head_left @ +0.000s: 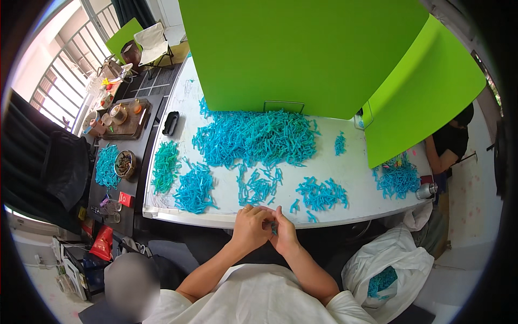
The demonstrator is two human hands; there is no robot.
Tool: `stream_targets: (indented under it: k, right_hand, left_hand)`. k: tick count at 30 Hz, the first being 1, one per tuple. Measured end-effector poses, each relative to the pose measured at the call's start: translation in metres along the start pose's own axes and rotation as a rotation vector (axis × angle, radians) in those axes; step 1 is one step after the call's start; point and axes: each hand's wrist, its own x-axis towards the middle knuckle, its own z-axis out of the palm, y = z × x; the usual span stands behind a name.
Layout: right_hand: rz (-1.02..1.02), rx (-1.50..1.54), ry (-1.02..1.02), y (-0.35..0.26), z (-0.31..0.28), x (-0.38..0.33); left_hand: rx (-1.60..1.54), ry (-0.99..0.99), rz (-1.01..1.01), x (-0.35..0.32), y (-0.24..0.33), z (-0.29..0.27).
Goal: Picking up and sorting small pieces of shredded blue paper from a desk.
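My left hand [249, 227] and my right hand [284, 232] meet at the near edge of the white table [345, 167], fingers pinched together on a small blue plastic piece [273, 228] that barely shows between them. A ring sits on a finger of my left hand. Just beyond my hands lie small heaps of the same blue pieces [258, 186], another heap [322, 194] to the right, and a big pile [256, 137] further back. A sorted blue heap [194, 188] and a green heap [164, 166] lie to the left.
Green partition boards [302, 54] stand at the table's back and right. Another person [450, 146] sits at the right by more blue pieces [398, 178]. A white bag [388, 267] holds blue pieces at lower right. A dark side table [116, 162] with a tea tray stands left.
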Motion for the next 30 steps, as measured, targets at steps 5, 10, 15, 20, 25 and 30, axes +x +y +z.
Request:
stream_targets:
  k: [5,10,15,20,25,30]
  right_hand:
    - [0.023,0.014,0.164,-0.004,0.012,-0.007]
    - [0.150,-0.112,-0.048,-0.006,-0.025,0.003]
    - [0.170,0.015,-0.052,-0.006,-0.033,0.009]
    - [0.118,-0.017,0.036,-0.010,-0.032,0.008]
    - [0.078,-0.048,-0.010,-0.013,-0.026,0.001]
    - [0.013,-0.097,-0.030,-0.011,-0.025,-0.003]
  left_hand:
    - [-0.128,-0.019,-0.082,-0.002,-0.005,-0.010]
    - [-0.196,-0.082,-0.013,-0.002,-0.021,-0.026]
    - [-0.267,-0.113,-0.165,0.001,-0.020,-0.027]
    - [-0.169,0.044,-0.307,0.037,-0.052,-0.026]
    - [0.271,0.193,-0.435,0.075,-0.097,-0.013]
    - [0.289,0.198,-0.412,0.077,-0.115,-0.006]
